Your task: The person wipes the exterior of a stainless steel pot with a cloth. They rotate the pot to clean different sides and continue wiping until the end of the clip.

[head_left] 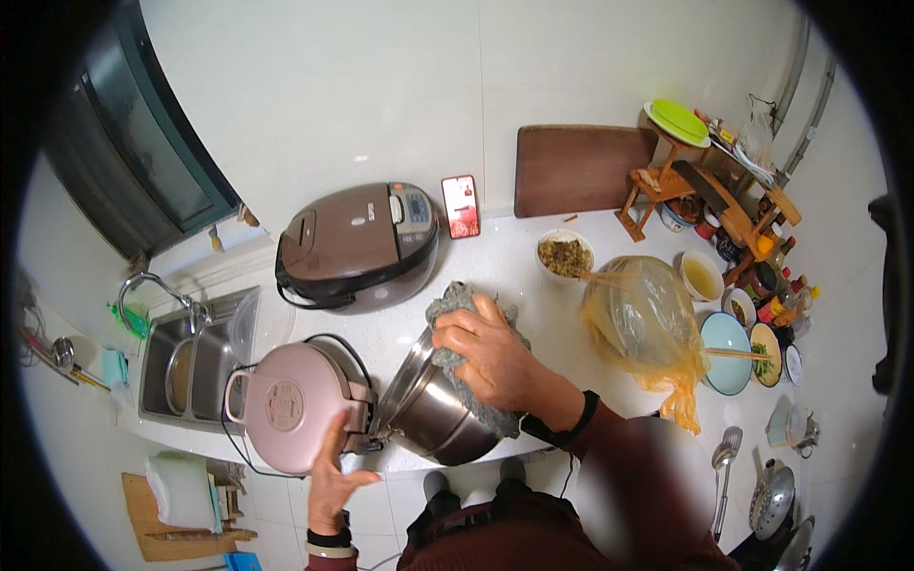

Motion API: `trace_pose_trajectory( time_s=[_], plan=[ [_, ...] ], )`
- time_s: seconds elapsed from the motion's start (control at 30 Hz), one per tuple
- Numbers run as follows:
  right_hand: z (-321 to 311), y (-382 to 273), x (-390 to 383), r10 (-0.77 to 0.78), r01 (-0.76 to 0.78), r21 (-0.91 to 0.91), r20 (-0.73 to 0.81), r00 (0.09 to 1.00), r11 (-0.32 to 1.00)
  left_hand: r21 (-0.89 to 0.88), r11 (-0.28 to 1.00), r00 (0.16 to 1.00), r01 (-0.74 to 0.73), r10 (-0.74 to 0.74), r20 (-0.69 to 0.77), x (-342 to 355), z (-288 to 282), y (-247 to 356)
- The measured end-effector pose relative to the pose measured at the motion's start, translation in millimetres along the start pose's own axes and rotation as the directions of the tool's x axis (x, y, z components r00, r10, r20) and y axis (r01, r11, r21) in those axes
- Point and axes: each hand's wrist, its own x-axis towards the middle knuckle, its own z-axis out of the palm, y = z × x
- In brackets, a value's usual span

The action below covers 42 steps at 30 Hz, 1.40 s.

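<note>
My right hand [486,357] grips a rumpled grey cloth [493,419] over a steel pot [443,428], which looks tilted on the counter's front part. Beside the pot is a closed pink round electric appliance [307,419] with a black cord. My left hand [333,471] touches that appliance near its hinge, thumb spread away from the fingers. Behind these stands a brown rice cooker [343,247], with a phone [461,205] propped against the wall to its right.
A double sink [210,376] is at left. At right are a yellow plastic bag over a dish [638,309], several bowls [728,371] with chopsticks, a wooden rack [638,205] with condiments, and hanging or lying utensils [724,457]. A cutting board [581,167] leans at the back.
</note>
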Motion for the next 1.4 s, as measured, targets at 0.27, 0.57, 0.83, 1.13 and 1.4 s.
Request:
trace_pose_trajectory(
  time_s=[0.27, 0.57, 0.83, 1.13, 1.4],
  plan=[
    [-6.4, 29.0, -2.5, 0.013, -0.013, 0.06, 0.005, 1.0, 0.998, 0.119, 0.973, 0.98, -0.196, 0.189, 0.064, 32.2, 40.2, -33.3],
    [-30.4, 71.4, -9.8, 0.146, -0.14, 0.218, -0.013, 0.989, 0.966, 0.07, 0.967, 0.954, -0.246, 0.229, 0.192, 55.8, 63.5, -3.6],
    [-29.7, 69.7, -18.3, 0.256, -0.226, 0.405, -0.022, 0.966, 0.886, 0.205, 0.909, 0.927, -0.362, 0.328, 0.181, 42.6, 74.5, 22.4],
    [10.8, 80.7, -20.2, 0.393, -0.295, 0.396, -0.195, 0.898, 0.87, 0.364, 0.81, 0.878, -0.459, 0.477, 0.043, 54.5, 74.1, 22.4],
    [4.7, 92.7, -25.8, 0.734, -0.734, 0.121, 0.06, 0.677, 0.668, 0.4, 0.791, 0.866, -0.462, 0.499, 0.013, 70.0, 71.8, 34.0]
  ],
)
